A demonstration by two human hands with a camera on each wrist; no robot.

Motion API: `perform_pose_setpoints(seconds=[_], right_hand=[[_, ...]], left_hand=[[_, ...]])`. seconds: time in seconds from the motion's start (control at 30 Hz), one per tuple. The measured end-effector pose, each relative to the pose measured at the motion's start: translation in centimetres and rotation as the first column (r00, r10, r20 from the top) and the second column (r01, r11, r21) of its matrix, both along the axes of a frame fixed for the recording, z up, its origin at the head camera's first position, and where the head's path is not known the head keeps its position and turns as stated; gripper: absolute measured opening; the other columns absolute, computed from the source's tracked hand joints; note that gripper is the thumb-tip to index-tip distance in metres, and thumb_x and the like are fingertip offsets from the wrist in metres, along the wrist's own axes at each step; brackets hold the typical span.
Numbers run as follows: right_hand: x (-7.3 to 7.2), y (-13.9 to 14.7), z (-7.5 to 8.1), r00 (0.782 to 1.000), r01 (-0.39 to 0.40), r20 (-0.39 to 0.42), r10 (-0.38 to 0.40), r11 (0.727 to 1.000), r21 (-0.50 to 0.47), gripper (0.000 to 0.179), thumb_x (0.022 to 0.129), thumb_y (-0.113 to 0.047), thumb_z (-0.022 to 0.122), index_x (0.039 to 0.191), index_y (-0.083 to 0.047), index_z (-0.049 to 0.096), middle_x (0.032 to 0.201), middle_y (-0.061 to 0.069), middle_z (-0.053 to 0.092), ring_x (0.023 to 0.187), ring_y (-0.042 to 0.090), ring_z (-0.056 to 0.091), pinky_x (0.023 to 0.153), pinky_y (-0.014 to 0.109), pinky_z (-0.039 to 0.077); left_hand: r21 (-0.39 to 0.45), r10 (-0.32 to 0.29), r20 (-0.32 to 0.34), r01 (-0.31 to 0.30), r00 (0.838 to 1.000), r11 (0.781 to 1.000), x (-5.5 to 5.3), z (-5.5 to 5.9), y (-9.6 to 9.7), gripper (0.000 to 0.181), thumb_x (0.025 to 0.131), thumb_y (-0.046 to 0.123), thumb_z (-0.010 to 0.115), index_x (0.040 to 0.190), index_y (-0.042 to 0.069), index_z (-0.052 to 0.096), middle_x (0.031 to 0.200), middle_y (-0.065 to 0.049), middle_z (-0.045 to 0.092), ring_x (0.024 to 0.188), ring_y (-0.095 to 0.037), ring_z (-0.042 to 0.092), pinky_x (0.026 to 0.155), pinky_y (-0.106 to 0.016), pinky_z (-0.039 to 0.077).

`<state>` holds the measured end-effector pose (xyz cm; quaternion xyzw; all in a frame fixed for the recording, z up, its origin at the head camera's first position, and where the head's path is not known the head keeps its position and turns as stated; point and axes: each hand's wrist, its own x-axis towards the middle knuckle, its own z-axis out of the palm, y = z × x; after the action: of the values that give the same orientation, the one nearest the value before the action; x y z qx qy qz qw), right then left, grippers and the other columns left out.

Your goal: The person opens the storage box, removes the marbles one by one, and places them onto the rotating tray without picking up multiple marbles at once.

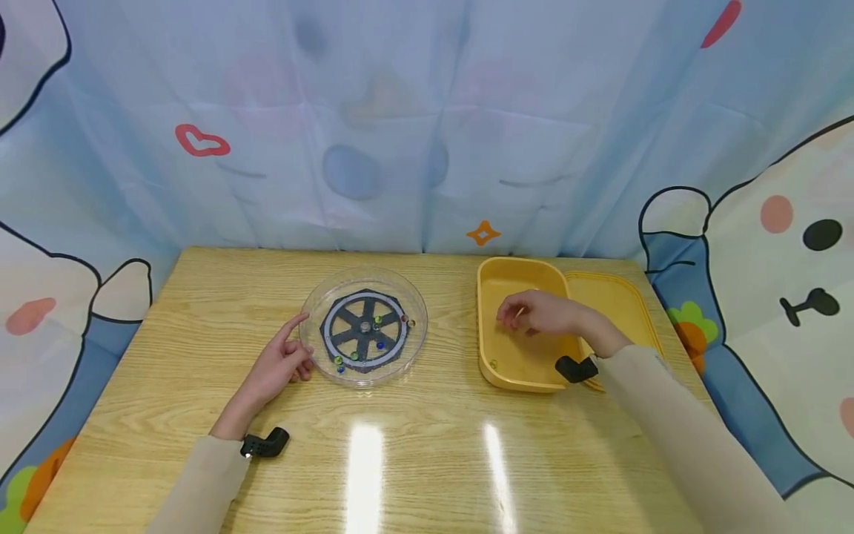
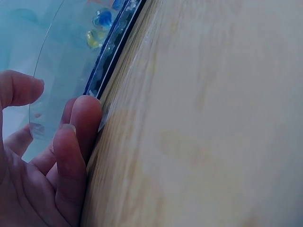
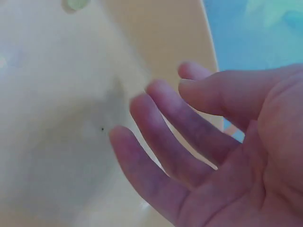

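Note:
A clear round dish (image 1: pixel 419 348) stands left of centre on the table, with a dark spoked wheel shape (image 1: pixel 363 348) in it or beneath it. Several glass marbles (image 1: pixel 379 345) lie in the dish, some blue, some yellow-green. My left hand (image 1: pixel 276 362) is at the dish's left side, its extended index finger touching the rim and its other fingers loosely bent. Inside a yellow plastic box (image 1: pixel 487 297) hovers my right hand (image 1: pixel 542 311), fingers loosely bent; nothing shows between them in the right wrist view. One greenish marble (image 1: pixel 494 364) lies at the box's near left corner.
A yellow lid (image 1: pixel 617 304) lies right of the box, partly under the right forearm. The wooden table (image 1: pixel 427 445) ends at a blue patterned curtain (image 1: pixel 400 148) behind. Each wrist carries a small black camera (image 1: pixel 267 443).

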<state>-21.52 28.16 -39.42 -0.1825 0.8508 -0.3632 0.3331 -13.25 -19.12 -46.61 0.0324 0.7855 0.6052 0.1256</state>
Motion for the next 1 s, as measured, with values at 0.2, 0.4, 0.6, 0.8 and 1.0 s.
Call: perform_pose_setpoints(seconds=[0.2, 0.4, 0.6, 0.8, 1.0], right_hand=[[-1.4, -0.2, -1.9, 0.988, 0.032, -0.155, -0.026, 0.999, 0.037, 0.027, 0.095, 0.005, 0.054, 0.12, 0.008, 0.062, 0.109, 0.021, 0.064, 0.095, 0.031, 0.06, 0.075, 0.033, 0.051], [-2.1, -0.4, -4.1, 0.988, 0.045, -0.15, -0.04, 0.998, 0.032, 0.036, 0.093, -0.001, 0.064, 0.128, 0.007, 0.06, 0.117, 0.02, 0.063, 0.104, 0.031, 0.058, 0.086, 0.035, 0.049], [-2.1, -1.1, -5.1, 0.992, 0.063, -0.112, -0.061, 0.998, 0.018, 0.04, 0.087, -0.003, 0.073, 0.125, 0.007, 0.063, 0.105, 0.014, 0.064, 0.093, 0.023, 0.056, 0.081, 0.031, 0.048], [-2.1, -1.6, -5.7, 0.978, 0.083, -0.195, -0.076, 0.996, 0.031, 0.033, 0.087, -0.007, 0.076, 0.117, 0.003, 0.067, 0.096, 0.008, 0.065, 0.087, 0.02, 0.057, 0.081, 0.033, 0.048], [-2.2, -1.5, -6.2, 0.968, 0.114, -0.228, -0.107, 0.993, 0.019, 0.024, 0.088, -0.008, 0.075, 0.11, 0.001, 0.071, 0.089, 0.004, 0.067, 0.082, 0.018, 0.059, 0.078, 0.033, 0.048]], left_hand=[[-0.013, 0.017, -0.004, -0.017, 1.0, 1.0, -0.8, -2.6, -0.7, 0.064, 0.102, 0.008, 0.055, 0.158, 0.015, 0.026, 0.081, -0.016, 0.065, 0.067, -0.025, 0.064, 0.056, -0.028, 0.051], [-0.013, 0.024, -0.011, -0.024, 1.0, 1.0, -0.7, -3.0, -0.6, 0.064, 0.101, 0.011, 0.056, 0.157, 0.018, 0.027, 0.08, -0.014, 0.065, 0.065, -0.023, 0.064, 0.054, -0.027, 0.05], [-0.014, 0.022, -0.015, -0.022, 1.0, 1.0, -0.7, -2.9, -0.6, 0.064, 0.101, 0.01, 0.057, 0.157, 0.016, 0.027, 0.079, -0.014, 0.065, 0.064, -0.021, 0.063, 0.052, -0.027, 0.049], [-0.018, 0.028, -0.007, -0.028, 1.0, 0.999, -0.7, -2.8, -0.7, 0.064, 0.101, 0.01, 0.056, 0.158, 0.017, 0.027, 0.08, -0.013, 0.065, 0.064, -0.022, 0.063, 0.053, -0.027, 0.05], [0.009, 0.022, -0.003, -0.022, 1.0, 1.0, -0.8, -2.7, -0.6, 0.065, 0.101, 0.01, 0.056, 0.158, 0.015, 0.025, 0.08, -0.015, 0.065, 0.064, -0.023, 0.064, 0.053, -0.028, 0.05]])
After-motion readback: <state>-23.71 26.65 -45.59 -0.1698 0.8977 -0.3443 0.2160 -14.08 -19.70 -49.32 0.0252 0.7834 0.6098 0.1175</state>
